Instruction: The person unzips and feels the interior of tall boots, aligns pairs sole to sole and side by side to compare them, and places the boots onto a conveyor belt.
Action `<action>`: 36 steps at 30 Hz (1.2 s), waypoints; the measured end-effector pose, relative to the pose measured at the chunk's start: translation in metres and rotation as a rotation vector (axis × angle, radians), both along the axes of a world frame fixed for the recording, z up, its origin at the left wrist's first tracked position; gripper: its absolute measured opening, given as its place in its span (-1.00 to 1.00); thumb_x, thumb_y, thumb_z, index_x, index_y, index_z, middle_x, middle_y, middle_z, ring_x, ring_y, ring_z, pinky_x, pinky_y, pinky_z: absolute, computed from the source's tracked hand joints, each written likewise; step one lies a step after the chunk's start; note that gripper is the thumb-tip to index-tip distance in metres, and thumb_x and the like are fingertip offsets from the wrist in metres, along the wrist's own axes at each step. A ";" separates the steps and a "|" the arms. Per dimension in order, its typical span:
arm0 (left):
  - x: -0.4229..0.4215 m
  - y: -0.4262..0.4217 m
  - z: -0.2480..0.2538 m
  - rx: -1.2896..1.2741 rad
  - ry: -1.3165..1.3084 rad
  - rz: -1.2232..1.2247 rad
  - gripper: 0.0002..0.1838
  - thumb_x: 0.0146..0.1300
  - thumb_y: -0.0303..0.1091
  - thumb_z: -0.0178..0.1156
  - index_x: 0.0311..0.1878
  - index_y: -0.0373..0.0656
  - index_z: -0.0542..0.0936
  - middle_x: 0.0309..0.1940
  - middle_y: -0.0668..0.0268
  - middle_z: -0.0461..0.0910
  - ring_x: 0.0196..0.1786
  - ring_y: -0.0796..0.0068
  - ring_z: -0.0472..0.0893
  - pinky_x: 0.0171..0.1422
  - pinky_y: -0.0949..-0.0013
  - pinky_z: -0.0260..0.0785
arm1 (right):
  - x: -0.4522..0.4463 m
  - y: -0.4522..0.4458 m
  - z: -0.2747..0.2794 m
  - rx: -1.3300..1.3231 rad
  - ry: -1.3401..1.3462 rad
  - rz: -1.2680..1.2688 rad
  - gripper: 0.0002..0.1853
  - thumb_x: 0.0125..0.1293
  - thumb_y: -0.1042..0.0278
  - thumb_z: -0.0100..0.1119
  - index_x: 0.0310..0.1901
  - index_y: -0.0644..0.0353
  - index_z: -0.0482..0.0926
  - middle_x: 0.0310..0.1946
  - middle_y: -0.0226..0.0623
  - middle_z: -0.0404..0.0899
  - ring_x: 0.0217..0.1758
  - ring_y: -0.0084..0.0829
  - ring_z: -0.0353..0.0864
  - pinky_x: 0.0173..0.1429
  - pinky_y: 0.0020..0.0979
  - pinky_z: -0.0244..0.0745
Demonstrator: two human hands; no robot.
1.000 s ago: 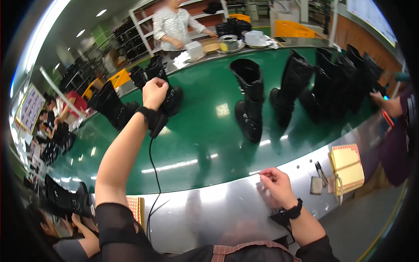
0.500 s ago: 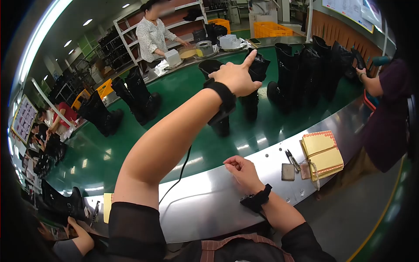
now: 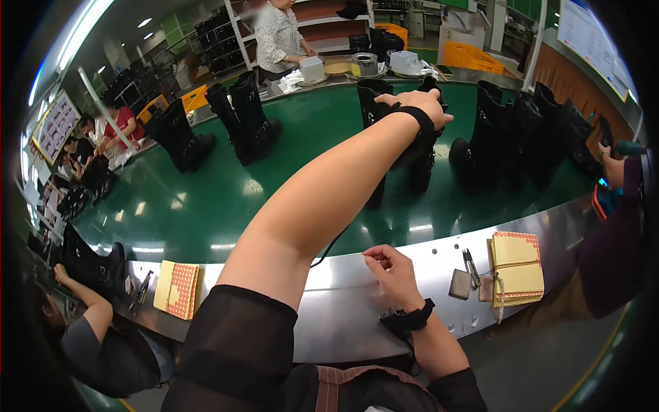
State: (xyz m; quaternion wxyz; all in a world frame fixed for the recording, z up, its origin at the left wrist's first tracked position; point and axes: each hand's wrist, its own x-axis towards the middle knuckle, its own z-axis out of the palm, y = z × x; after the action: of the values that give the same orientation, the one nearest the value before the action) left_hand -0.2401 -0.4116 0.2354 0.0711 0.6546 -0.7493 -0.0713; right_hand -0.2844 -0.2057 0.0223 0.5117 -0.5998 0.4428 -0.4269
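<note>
One yellow crate (image 3: pixel 473 57), upper right, contents unclear. Since first frame, moved left hand (image 3: pixel 420 108) from upper-left boots (image 3: pixel 250 117) to upper-centre boots (image 3: pixel 369 108); fingers spread, hold unclear. Right hand (image 3: pixel 394 276): curled, hold unclear.

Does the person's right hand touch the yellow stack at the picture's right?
No, the right hand is apart from the yellow stack, with a greyish block lying between them.

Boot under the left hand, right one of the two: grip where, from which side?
I'd grip that boot by its upper shaft near the rim, left hand coming from above: it stands upright and the tall shaft puts the rim uppermost. Finger contact isn't clear.
</note>
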 end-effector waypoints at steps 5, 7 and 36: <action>0.020 0.003 -0.015 -0.094 -0.054 0.077 -0.54 0.24 0.00 0.18 0.21 0.19 0.51 0.06 0.23 0.61 0.14 0.14 0.57 0.21 -0.41 0.09 | 0.002 -0.002 -0.006 0.016 -0.027 -0.032 -0.89 0.28 0.43 0.23 -0.19 0.24 0.64 -0.53 -0.55 0.51 -0.50 -0.74 0.36 -0.37 -0.64 0.34; 0.033 0.021 -0.021 -0.226 0.054 0.063 -0.70 0.10 -0.34 0.20 -0.05 0.05 0.64 -0.13 0.21 0.68 0.03 0.11 0.63 0.17 -0.14 0.21 | 0.003 -0.004 -0.007 0.033 -0.037 -0.012 -0.88 0.29 0.43 0.24 -0.19 0.24 0.64 -0.53 -0.56 0.50 -0.50 -0.75 0.36 -0.37 -0.64 0.34; 0.185 0.445 -0.011 -0.578 0.645 -0.222 -0.17 0.06 -0.12 0.41 0.33 -0.29 0.28 0.17 0.09 0.48 0.17 0.33 0.51 0.19 0.35 0.30 | -0.001 0.131 0.037 -0.300 -0.137 0.141 -0.67 0.20 0.51 0.33 -0.01 0.36 0.52 -0.19 -0.29 0.63 -0.16 -0.47 0.59 -0.01 -0.48 0.47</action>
State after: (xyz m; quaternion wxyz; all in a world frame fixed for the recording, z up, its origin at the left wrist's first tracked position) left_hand -0.0551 0.0338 0.2242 0.4731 0.4677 -0.7436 -0.0670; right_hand -0.2857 -0.0752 0.0595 0.4742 -0.6686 0.2952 -0.4908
